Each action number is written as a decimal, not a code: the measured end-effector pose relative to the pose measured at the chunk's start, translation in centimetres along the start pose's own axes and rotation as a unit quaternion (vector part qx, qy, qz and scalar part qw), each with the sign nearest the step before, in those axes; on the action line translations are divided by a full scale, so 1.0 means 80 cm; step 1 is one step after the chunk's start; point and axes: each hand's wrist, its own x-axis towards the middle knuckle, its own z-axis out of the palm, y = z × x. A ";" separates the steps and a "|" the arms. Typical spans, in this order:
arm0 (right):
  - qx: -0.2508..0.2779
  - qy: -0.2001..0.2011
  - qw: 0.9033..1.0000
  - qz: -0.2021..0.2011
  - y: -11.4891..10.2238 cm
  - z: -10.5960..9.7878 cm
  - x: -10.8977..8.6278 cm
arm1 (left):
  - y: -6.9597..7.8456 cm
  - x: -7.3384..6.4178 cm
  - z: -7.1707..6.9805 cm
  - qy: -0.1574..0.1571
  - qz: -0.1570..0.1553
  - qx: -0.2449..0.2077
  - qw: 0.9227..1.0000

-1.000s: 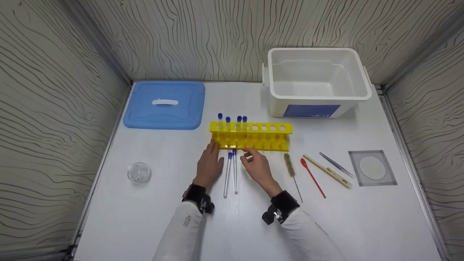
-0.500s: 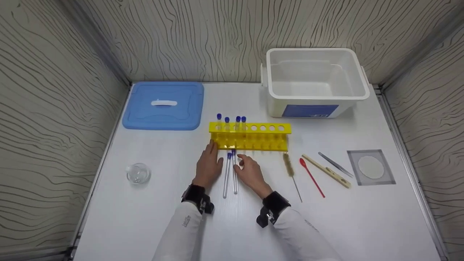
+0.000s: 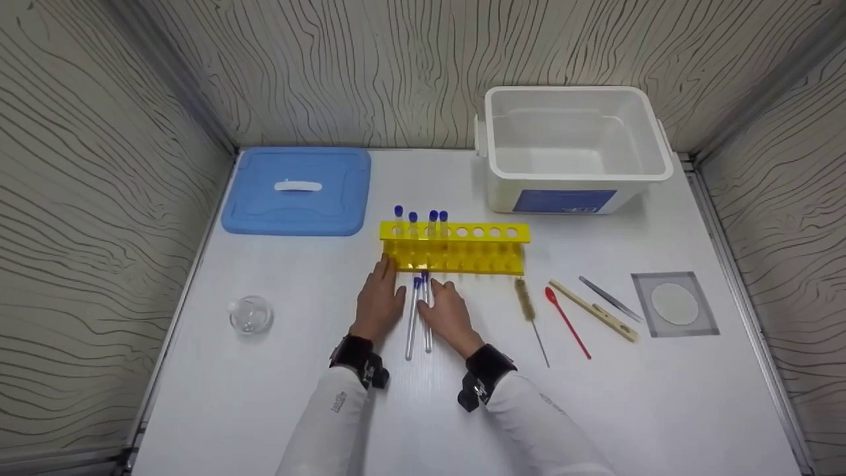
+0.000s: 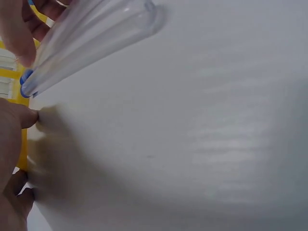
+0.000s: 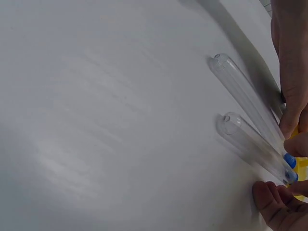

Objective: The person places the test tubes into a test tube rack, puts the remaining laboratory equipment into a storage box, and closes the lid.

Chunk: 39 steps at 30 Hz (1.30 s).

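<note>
Two clear test tubes with blue caps lie side by side on the table before the yellow rack (image 3: 462,264): a left tube (image 3: 412,330) and a right tube (image 3: 428,340). My right hand (image 3: 449,317) pinches the right tube near its cap, thumb on one side and fingers on the other. In the right wrist view, both tubes' rounded ends (image 5: 233,122) point away from the rack. My left hand (image 3: 379,304) rests at the rack's left front corner, fingers extended against it and thumb apart. Several capped tubes (image 3: 413,225) stand upright in the rack's left holes.
A blue lid (image 3: 297,211) and a glass vessel (image 3: 251,315) are on the left. A white bin (image 3: 575,165) stands at the back right. On the right lie a tube brush (image 3: 525,301), red spoon (image 3: 567,320), wooden clamp (image 3: 588,307), tweezers (image 3: 608,297) and gauze mat (image 3: 674,304).
My right hand has moved left from beside the tubes and now grips the right one near its cap. The left hand stays at the rack's corner.
</note>
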 end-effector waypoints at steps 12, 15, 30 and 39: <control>-0.046 0.013 0.999 0.017 -0.006 0.005 0.004 | 0.003 -0.002 -0.002 0.014 0.021 -0.001 1.000; -0.038 0.017 0.999 0.012 -0.004 0.003 0.004 | 0.005 -0.003 -0.003 0.014 0.022 -0.004 1.000; 0.109 -0.036 0.990 0.079 0.017 -0.015 0.005 | 0.005 -0.003 -0.004 0.013 0.016 -0.011 1.000; 0.133 -0.025 0.988 0.082 0.015 -0.031 -0.001 | 0.005 -0.001 -0.004 -0.007 -0.014 -0.019 1.000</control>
